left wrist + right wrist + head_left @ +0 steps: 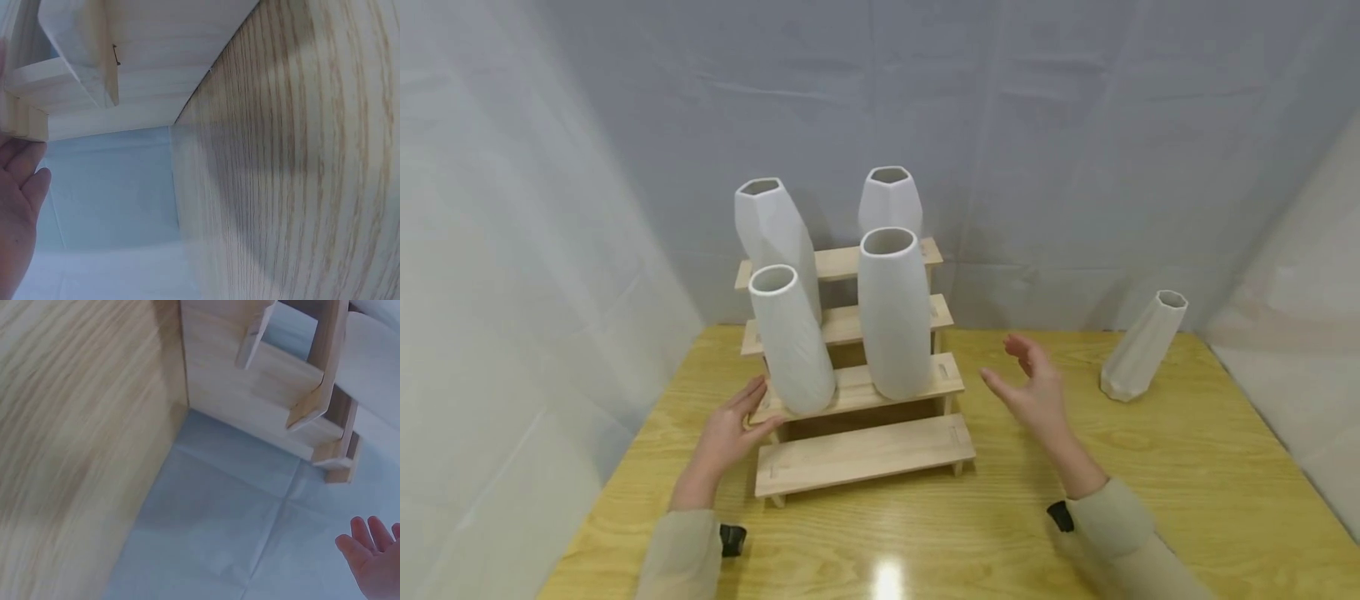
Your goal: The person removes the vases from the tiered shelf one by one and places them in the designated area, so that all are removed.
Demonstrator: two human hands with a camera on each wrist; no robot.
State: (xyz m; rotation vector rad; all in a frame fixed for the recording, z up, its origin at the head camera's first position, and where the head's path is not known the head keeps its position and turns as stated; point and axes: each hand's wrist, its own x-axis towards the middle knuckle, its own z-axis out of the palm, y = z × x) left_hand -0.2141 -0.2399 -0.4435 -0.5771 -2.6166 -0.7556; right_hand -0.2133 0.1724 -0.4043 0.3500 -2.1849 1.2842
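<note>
A stepped wooden shelf (865,454) stands on the table and carries several white vases. My left hand (730,433) touches the left end of its second step from the bottom, fingers extended along the end and thumb by the front edge. The left wrist view shows that hand's fingers (28,165) against the shelf's end. On that step stand a short round-mouthed vase (793,342) at the left and a taller one (895,317) at the right. To the shelf's right, my right hand (1037,396) hovers with fingers spread and holds nothing.
Two faceted vases, one on the left (775,225) and one on the right (891,200), rise behind the front pair, partly hidden. A slender ribbed vase (1142,346) stands alone at the table's right. Pale cloth (1037,167) hangs behind the table (1165,500).
</note>
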